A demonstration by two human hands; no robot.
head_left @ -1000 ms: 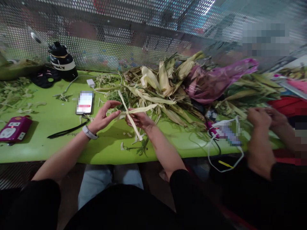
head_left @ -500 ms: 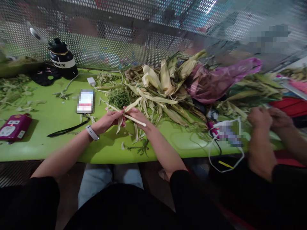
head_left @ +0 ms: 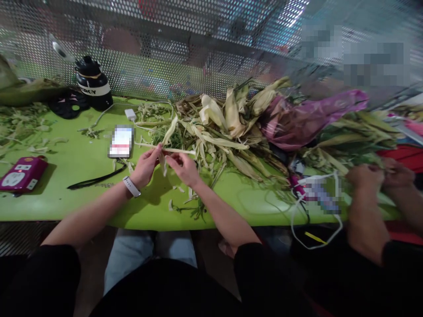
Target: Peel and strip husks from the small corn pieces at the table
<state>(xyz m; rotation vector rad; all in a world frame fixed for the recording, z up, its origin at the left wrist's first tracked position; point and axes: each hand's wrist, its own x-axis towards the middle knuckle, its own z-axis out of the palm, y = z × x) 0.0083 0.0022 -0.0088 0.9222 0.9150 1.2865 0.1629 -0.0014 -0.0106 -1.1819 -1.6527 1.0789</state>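
Note:
My left hand (head_left: 147, 166), with a white watch band on its wrist, is closed in a pinch on folded strips of pale corn husk (head_left: 170, 131). One strip stands up above the fingers, another hangs below them, and a stiffer pale strip (head_left: 184, 152) reaches out to the right. At the right side of this bundle, my right hand (head_left: 185, 168) has its thumb and fingertips closed at the husk. The fingertips partly hide what they grip. Right behind my hands lies a tangle of thin green shreds (head_left: 172, 137), next to a heap of dry corn husks (head_left: 231, 145).
A phone (head_left: 120, 141) with a black strap, a purple power adapter (head_left: 24, 175) and a black bottle (head_left: 94, 86) stand on the left. Right of the heap are a pink plastic bag (head_left: 291, 119), white cables (head_left: 292, 220) and another person's hands (head_left: 366, 176). Perforated metal (head_left: 172, 66) runs behind.
The husk bundle has turned: a strip that leaned right now stands up, and the stiff strip lies more level. My right hand has shifted its fingers. The view has moved slightly.

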